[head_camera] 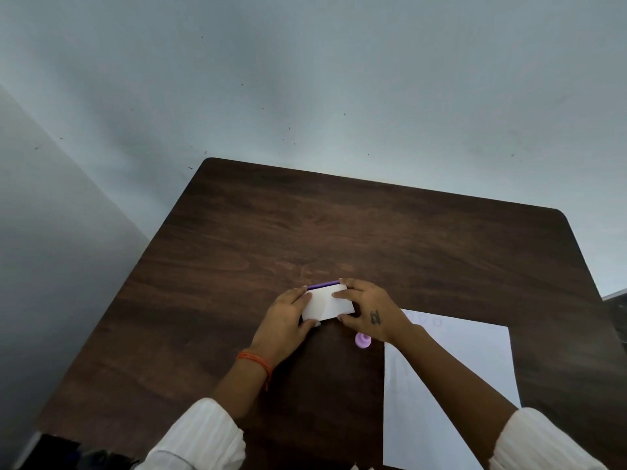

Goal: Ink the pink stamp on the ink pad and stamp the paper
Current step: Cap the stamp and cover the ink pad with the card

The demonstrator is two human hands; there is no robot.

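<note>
Pink stamp (363, 340) is stood untouched on the dark wooden counter (373, 232), beside the white paper (451, 385). Behind it, the white ink pad case (326, 302) is gripped by the left hand (284, 320) and right hand (369, 312).

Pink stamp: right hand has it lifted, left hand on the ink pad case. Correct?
Not quite. In the head view the pink stamp stands on the table, unheld; the right hand and left hand both grip the ink pad case.
</note>
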